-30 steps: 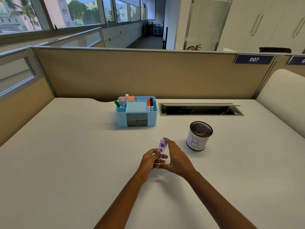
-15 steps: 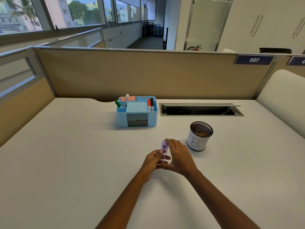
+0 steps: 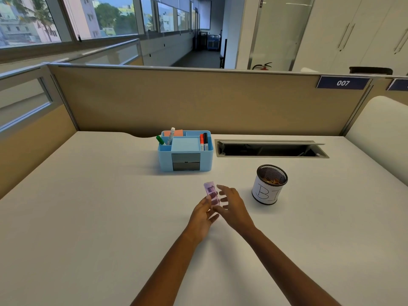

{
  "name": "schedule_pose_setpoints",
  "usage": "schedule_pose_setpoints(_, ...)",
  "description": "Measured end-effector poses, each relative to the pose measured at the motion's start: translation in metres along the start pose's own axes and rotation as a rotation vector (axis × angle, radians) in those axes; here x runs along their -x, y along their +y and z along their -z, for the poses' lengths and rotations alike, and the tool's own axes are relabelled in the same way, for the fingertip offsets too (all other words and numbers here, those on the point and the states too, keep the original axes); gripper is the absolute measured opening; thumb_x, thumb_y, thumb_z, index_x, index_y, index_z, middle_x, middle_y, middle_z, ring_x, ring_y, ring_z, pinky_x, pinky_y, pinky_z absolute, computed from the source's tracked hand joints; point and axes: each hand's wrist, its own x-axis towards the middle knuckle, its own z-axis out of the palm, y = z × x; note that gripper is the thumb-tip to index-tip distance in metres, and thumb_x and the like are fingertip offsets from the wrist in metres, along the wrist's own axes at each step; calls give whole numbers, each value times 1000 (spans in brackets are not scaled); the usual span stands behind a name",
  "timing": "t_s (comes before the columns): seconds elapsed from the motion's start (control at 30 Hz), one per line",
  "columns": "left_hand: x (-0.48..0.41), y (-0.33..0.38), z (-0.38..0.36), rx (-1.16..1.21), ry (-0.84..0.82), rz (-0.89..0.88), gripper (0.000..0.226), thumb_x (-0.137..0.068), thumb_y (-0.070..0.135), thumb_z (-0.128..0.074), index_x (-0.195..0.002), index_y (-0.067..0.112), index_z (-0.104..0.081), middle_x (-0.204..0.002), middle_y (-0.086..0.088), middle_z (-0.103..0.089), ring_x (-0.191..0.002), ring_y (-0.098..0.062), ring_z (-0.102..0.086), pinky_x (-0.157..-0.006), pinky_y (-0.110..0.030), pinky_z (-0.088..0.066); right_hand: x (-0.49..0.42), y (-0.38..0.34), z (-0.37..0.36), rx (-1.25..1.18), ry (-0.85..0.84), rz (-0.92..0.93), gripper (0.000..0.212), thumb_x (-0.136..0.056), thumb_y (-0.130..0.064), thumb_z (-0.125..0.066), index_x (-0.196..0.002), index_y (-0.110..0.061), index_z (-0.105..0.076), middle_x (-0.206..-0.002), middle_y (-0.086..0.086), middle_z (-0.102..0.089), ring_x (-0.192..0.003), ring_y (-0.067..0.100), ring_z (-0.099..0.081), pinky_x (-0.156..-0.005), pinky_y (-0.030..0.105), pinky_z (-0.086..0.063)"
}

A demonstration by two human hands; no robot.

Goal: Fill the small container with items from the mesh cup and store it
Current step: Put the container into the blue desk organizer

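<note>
We judge the task barely begun: our left hand (image 3: 202, 214) grips the small translucent purple container (image 3: 211, 192) above the desk (image 3: 88, 217), our right hand (image 3: 234, 206) spreads open beside it, and the mesh cup (image 3: 269, 184) still holds its items, storing yet undone.

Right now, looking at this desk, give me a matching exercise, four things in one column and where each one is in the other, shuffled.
Things:
1. purple container
2. mesh cup
3. blue organizer
4. green marker

Places:
A. standing in the organizer's left compartment
B. on the desk, right of the hands
C. at the back of the desk, beside the open cable slot
D. held in the left hand

Pairs: 1-D, 2-B, 3-C, 4-A
</note>
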Motion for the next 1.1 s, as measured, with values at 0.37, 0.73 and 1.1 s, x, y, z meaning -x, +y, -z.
schedule_pose_setpoints(0.37, -6, 19, 6, -700, 236, -250, 35, -95, 24, -42, -126, 10, -49, -134, -14, -52, -121, -29, -50, -105, -39, -39, -31, -15, -7, 12, 29, -46, 40, -85, -22, -60, -120, -7, -49, -121, 17, -58, -102, 28, -58, -86, 33, -49)
schedule_pose_setpoints(0.73, -31, 12, 66, -1768, 322, -385, 57, -97, 40, -22, -143, 9, -10, -156, -12, -10, -145, -25, -4, -119, -35, -4, -120, -42, 0, 370, 34, 170, 38, -87, -17, -56, -121, -5, -47, -126, 17, -56, -112, 28, -52, -91, 32, -46)
schedule_pose_setpoints(1.1, -25, 23, 62, -1730, 386, -434, 87, -95, 37, 7, -88, 5, -73, -94, -9, -76, -89, -23, -71, -69, -35, -58, -186, -44, -20, 457, 26, 193, 35, -86, -5, -55, -120, -5, -46, -127, 18, -53, -115, 30, -49, -93, 38, -46)
